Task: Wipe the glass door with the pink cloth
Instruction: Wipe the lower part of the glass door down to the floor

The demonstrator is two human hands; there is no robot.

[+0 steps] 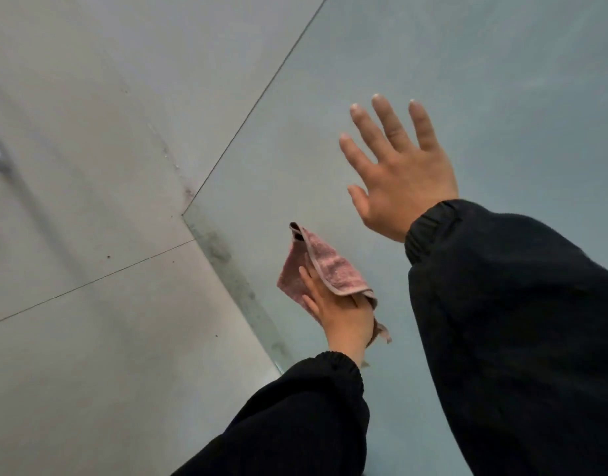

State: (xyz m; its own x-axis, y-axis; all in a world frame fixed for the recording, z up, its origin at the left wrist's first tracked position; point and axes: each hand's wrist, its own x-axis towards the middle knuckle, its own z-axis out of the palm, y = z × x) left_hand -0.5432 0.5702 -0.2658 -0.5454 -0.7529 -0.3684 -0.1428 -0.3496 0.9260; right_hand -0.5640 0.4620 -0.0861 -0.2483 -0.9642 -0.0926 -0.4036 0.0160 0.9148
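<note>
Status: we judge the wipe is in progress, and how much is done is hard to read. The glass door (501,63) fills the right side of the view and looks uniformly blue-grey. We see no streaks, wet marks or clean/dirty boundary there, so the covered area can't be called. The edge strip (223,252) running down from the glass corner shows dark smudges and grime, so we count that as left to do. The upper glass above both hands probably needs a pass too, though that's a guess.

The pink cloth (326,266) sits low on the glass, just beside the grimy edge strip, with one corner pointing up. It's in our left hand (343,321). The cloth is folded over the hand, with one layer under the fingers (307,274) and the other draped across the back on the thumb side. A tail hangs out below the palm. The visible fingers lie fairly straight on the lower layer. The thumb is hidden under the fold, so the exact pinch can't be seen, but the hand clearly holds the cloth.

Our right hand (402,187) is higher up, well apart from the cloth, empty, with its fingers (388,121) spread and straight. It looks flat on or near the glass as a brace, but contact can't be confirmed.

Tile wall (89,166) is on the left.
</note>
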